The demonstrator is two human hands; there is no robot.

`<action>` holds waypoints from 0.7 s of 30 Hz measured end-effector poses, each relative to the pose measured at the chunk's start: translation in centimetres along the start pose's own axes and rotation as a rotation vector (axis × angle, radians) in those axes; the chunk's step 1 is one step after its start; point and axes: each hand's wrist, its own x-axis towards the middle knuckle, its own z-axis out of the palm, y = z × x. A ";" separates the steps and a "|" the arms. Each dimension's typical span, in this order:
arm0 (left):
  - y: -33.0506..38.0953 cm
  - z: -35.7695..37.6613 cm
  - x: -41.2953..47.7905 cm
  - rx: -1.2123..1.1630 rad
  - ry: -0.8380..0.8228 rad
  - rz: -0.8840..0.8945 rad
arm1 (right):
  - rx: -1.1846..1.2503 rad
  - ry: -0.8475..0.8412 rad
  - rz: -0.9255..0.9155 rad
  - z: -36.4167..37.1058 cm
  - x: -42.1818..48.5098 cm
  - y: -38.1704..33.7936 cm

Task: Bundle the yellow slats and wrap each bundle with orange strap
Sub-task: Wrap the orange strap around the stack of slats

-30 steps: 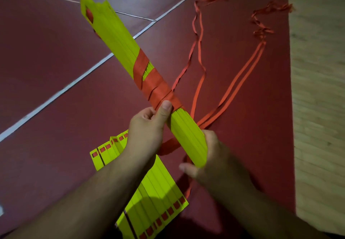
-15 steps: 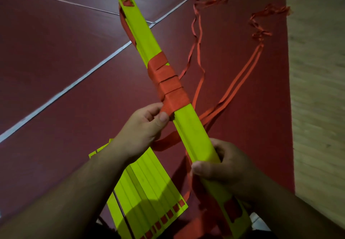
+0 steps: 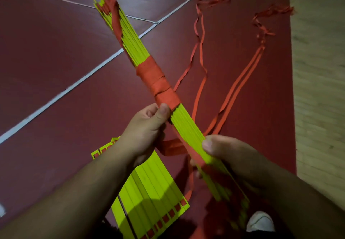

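A bundle of yellow slats (image 3: 186,125) runs diagonally from upper left to lower right, seen edge-on. Orange strap (image 3: 158,82) is wound round its middle in several turns, and another strip crosses its far end. My left hand (image 3: 147,126) grips the bundle just below the wrap, thumb on the strap's lower edge. My right hand (image 3: 229,156) grips the bundle's near part, thumb on top. A loop of strap (image 3: 171,147) hangs between my hands under the bundle.
A second set of yellow slats (image 3: 149,186) lies flat on the dark red floor (image 3: 56,61) beneath my left forearm. Long loose orange straps (image 3: 242,82) trail away to the upper right. A pale wooden floor strip (image 3: 317,89) borders the right. A white shoe tip (image 3: 260,221) shows below.
The bundle has rolled in my hands, from its flat face to its edges. The wrap in the middle looks wider. My right hand has shifted its grip along the near part.
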 end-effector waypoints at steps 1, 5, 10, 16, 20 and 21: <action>-0.1 0.1 0.1 0.057 0.107 0.003 | -0.128 0.105 -0.017 0.3 0.0 -0.1; -0.9 0.9 0.0 0.205 0.330 0.020 | -0.613 0.264 -0.064 2.7 -0.1 0.8; 0.1 0.7 0.0 0.295 0.155 0.101 | -0.634 0.443 -0.160 2.8 0.6 1.3; 1.1 -0.1 0.2 0.239 0.001 0.109 | -0.167 0.231 -0.128 1.8 -0.4 -0.1; 0.8 -0.4 0.5 0.187 -0.026 0.015 | 0.027 0.136 -0.084 2.1 -0.9 -0.1; 0.9 -0.6 0.5 0.170 -0.072 -0.017 | 0.064 0.096 -0.070 1.9 -0.9 0.0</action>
